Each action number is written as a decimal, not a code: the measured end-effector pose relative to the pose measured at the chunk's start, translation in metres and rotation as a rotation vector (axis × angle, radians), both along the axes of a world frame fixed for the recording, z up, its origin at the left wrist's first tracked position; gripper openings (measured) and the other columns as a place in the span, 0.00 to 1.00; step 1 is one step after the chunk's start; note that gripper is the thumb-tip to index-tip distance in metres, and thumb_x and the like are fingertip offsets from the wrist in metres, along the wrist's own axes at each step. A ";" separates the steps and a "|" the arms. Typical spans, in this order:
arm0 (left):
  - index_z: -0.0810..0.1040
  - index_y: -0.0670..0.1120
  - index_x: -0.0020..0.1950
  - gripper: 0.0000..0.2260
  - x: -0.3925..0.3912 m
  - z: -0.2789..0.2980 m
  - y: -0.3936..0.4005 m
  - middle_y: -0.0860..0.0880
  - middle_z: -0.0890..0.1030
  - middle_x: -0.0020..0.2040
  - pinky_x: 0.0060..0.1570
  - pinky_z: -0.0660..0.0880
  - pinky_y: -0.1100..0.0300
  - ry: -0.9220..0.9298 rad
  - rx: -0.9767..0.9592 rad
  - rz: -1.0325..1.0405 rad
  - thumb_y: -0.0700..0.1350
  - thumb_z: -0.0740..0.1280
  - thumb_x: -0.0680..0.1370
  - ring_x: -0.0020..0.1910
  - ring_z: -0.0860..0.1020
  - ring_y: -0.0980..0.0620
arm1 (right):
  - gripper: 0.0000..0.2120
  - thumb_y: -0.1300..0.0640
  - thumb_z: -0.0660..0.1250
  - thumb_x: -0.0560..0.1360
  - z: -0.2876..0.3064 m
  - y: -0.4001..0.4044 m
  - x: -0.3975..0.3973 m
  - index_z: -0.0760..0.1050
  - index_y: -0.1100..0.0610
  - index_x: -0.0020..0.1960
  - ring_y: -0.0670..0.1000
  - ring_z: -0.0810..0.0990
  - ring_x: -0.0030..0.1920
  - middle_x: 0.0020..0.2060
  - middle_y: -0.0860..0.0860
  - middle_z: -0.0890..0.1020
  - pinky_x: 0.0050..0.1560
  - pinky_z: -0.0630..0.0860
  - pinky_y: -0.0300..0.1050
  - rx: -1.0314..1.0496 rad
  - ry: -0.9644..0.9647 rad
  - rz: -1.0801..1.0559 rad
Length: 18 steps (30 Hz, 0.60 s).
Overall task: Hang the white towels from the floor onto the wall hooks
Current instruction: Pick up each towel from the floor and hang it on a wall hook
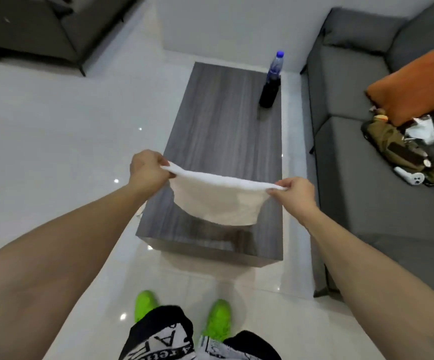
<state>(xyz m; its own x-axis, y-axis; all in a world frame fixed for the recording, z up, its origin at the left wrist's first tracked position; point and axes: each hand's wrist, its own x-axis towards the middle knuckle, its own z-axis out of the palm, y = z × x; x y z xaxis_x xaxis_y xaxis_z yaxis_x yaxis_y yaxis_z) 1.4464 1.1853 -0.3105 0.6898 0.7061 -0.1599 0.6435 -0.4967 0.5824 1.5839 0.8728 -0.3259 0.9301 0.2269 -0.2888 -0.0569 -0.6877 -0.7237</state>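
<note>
A small white towel (217, 200) hangs stretched between my two hands above the near end of a grey wooden coffee table (226, 113). My left hand (147, 168) pinches the towel's upper left corner. My right hand (295, 190) pinches its upper right corner. The cloth sags in a curve below the taut top edge. No wall hooks and no other towels are in view.
Two bottles (271, 80) stand at the table's far right corner. A grey sofa (366, 178) runs along the right, with an orange cushion (413, 85), a bag and a white controller (410, 175) on it. Another dark sofa (41, 27) sits at the far left. White glossy tiles (54, 131) cover the floor.
</note>
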 end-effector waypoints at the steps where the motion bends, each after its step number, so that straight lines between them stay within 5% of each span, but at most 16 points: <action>1: 0.85 0.46 0.48 0.09 -0.006 0.015 0.008 0.47 0.85 0.47 0.43 0.71 0.63 -0.038 0.029 0.009 0.48 0.76 0.71 0.44 0.80 0.50 | 0.06 0.53 0.76 0.71 0.016 0.009 -0.001 0.84 0.55 0.44 0.51 0.82 0.41 0.39 0.52 0.84 0.44 0.78 0.45 0.015 -0.056 0.034; 3: 0.86 0.47 0.46 0.08 -0.020 0.042 0.029 0.49 0.84 0.44 0.43 0.72 0.61 -0.125 0.046 0.047 0.50 0.74 0.73 0.43 0.79 0.51 | 0.05 0.52 0.75 0.72 0.045 0.029 -0.001 0.83 0.51 0.40 0.50 0.81 0.42 0.39 0.49 0.83 0.41 0.76 0.41 0.102 -0.113 0.072; 6: 0.85 0.48 0.42 0.05 -0.049 0.079 0.068 0.51 0.83 0.39 0.42 0.74 0.60 -0.231 0.011 0.123 0.49 0.76 0.72 0.41 0.80 0.52 | 0.07 0.54 0.74 0.73 0.086 0.068 -0.005 0.83 0.58 0.46 0.48 0.76 0.53 0.55 0.49 0.77 0.55 0.74 0.45 0.225 -0.168 0.106; 8: 0.84 0.49 0.42 0.05 -0.072 0.104 0.097 0.51 0.81 0.37 0.39 0.72 0.61 -0.263 0.023 0.141 0.49 0.76 0.72 0.38 0.78 0.55 | 0.08 0.56 0.73 0.74 0.114 0.102 -0.017 0.82 0.61 0.47 0.49 0.78 0.49 0.51 0.51 0.80 0.51 0.75 0.47 0.342 -0.176 0.104; 12: 0.82 0.51 0.38 0.06 -0.131 0.146 0.161 0.53 0.79 0.38 0.39 0.72 0.59 -0.289 0.062 0.163 0.50 0.75 0.72 0.38 0.76 0.57 | 0.05 0.59 0.68 0.77 0.169 0.187 -0.065 0.80 0.58 0.42 0.43 0.75 0.34 0.35 0.50 0.78 0.36 0.72 0.36 0.504 -0.249 0.148; 14: 0.81 0.51 0.38 0.06 -0.174 0.164 0.199 0.52 0.80 0.39 0.40 0.73 0.58 -0.311 0.042 0.226 0.51 0.74 0.72 0.40 0.76 0.54 | 0.07 0.60 0.67 0.78 0.194 0.242 -0.097 0.80 0.54 0.42 0.44 0.77 0.37 0.37 0.48 0.80 0.40 0.73 0.37 0.597 -0.249 0.195; 18: 0.81 0.50 0.39 0.07 -0.251 0.183 0.258 0.50 0.81 0.40 0.40 0.73 0.58 -0.313 0.057 0.314 0.52 0.73 0.72 0.42 0.77 0.51 | 0.05 0.57 0.67 0.78 0.238 0.336 -0.155 0.81 0.50 0.46 0.36 0.77 0.42 0.42 0.41 0.82 0.40 0.70 0.23 0.629 -0.332 0.342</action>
